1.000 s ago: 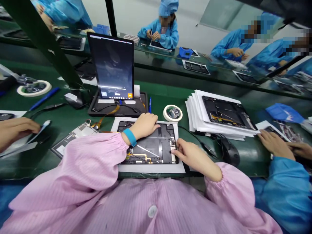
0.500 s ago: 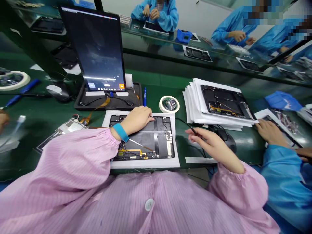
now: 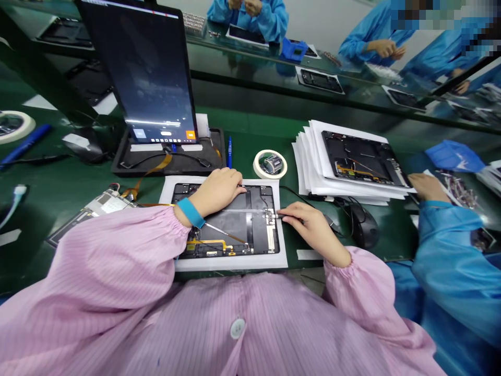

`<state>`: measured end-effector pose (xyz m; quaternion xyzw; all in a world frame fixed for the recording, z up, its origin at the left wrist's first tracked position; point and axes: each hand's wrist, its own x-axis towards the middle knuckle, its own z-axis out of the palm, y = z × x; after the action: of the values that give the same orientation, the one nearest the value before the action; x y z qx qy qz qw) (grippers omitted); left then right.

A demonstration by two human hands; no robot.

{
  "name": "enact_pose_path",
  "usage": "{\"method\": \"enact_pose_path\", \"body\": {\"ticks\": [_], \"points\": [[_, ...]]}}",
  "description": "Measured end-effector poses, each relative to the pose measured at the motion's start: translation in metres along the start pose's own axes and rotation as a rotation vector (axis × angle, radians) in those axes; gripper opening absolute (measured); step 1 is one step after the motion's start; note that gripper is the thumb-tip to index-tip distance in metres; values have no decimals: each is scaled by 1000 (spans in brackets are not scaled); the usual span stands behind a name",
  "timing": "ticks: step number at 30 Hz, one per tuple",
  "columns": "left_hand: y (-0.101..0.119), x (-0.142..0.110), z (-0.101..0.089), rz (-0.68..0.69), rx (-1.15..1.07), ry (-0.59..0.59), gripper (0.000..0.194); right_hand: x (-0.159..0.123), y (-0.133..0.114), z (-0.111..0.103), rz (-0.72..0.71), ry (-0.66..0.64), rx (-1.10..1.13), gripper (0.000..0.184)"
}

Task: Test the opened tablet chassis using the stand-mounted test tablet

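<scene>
An open tablet [image 3: 235,230] lies back-up on a white sheet [image 3: 230,262] in front of me, its black inner frame, orange flex cable and connector strip showing. My left hand [image 3: 217,190] rests on its upper edge with the fingers curled together, pressing it down. My right hand [image 3: 309,224] is at the tablet's right edge, pinched on a thin dark tool [image 3: 278,215]. The tool's tip touches the connector strip [image 3: 270,224].
A standing tablet [image 3: 143,73] with a lit screen sits in a black tray [image 3: 168,159] behind. A tape roll [image 3: 270,163], a blue pen [image 3: 229,151], a stack of sheets carrying another open tablet [image 3: 360,156] and a black mouse [image 3: 362,230] are to the right. A co-worker's blue sleeve [image 3: 446,245] is at right.
My right hand, lifted off to the right half a second ago with the thin tool, has come back down to the tablet's right edge. My left hand stayed put.
</scene>
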<state>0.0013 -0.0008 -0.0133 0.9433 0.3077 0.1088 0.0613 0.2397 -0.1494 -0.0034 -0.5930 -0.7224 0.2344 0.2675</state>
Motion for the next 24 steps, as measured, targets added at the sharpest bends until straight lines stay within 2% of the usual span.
{"method": "enact_pose_path", "body": {"ticks": [12, 15, 19, 21, 24], "points": [[9, -2, -14, -40, -109, 17, 20, -1, -8, 4, -70, 17, 18, 14], [7, -3, -16, -93, -205, -28, 21, -3, -17, 5, -70, -21, -96, 17], [2, -3, -16, -144, -325, -18, 24, -9, -29, 12, -74, -56, -413, 22], [1, -2, -14, -133, -368, -11, 25, -12, -29, 16, -114, -45, -522, 23], [-3, 1, -10, -116, -396, -45, 26, -12, -17, 21, -180, -19, -550, 24]]}}
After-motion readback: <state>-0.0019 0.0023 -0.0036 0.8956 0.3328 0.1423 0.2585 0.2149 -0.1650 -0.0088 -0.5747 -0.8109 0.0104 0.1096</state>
